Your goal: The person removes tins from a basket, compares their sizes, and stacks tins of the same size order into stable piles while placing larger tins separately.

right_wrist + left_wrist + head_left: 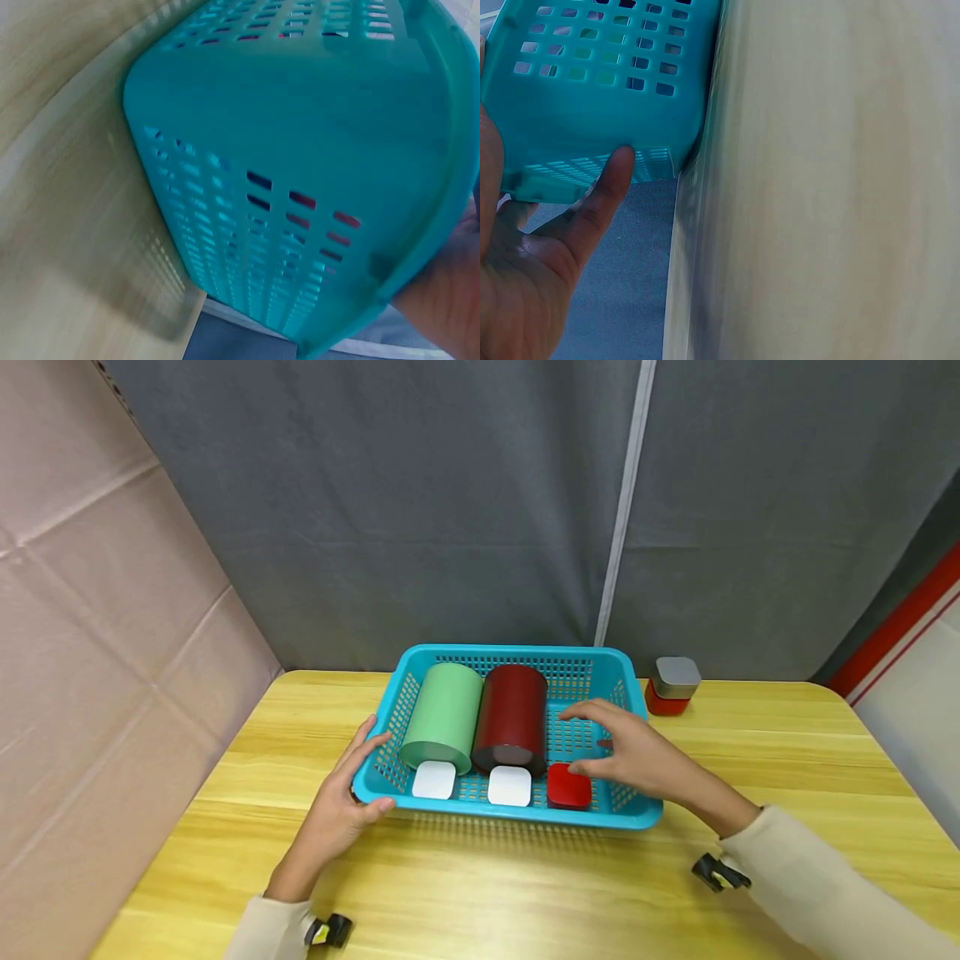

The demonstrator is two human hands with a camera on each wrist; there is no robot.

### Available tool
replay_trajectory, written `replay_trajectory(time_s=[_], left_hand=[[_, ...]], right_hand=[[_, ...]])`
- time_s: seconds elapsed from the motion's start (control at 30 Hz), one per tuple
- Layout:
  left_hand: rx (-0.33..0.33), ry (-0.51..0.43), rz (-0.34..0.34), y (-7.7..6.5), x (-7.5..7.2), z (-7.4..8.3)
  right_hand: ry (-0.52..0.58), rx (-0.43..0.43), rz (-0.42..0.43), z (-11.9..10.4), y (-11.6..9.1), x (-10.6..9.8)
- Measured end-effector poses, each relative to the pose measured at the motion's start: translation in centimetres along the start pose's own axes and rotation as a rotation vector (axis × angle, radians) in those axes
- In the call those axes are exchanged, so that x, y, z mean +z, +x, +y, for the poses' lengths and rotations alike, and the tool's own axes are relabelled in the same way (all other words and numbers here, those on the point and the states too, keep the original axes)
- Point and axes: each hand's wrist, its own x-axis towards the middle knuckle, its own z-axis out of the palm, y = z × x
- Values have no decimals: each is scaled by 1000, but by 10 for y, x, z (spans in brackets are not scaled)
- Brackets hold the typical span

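A turquoise plastic basket [517,807] stands on the wooden table. In it lie a light green cylinder [444,706] and a dark red cylinder [513,710], side by side. Along its front wall sit two white square pieces, one on the left [433,780] and one in the middle [509,786], and a red square box [567,786]. My left hand [339,806] rests at the basket's left front corner, one extended finger [607,191] touching the outer wall. Over the right part of the basket, my right hand [628,747] spreads its fingers, its thumb at the red box's edge.
Right of the basket, a grey square box [677,675] sits on a red one [664,700]. A dark grey curtain [420,510] hangs behind the table [465,893]. A pale pink cloth wall [112,635] borders the left side, and a white panel with a red strip [911,622] the right.
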Motion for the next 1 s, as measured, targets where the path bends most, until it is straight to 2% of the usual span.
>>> replay_trajectory(time_s=[0.3, 0.7, 1.0], left_hand=[[-10, 0, -4, -1, 0, 1], [-2, 3, -3, 0, 0, 0], [-3, 4, -3, 0, 0, 0]], right_hand=[[-68, 35, -36, -7, 4, 9], [-44, 89, -85, -14, 10, 18], [-61, 168, -153, -15, 12, 25]])
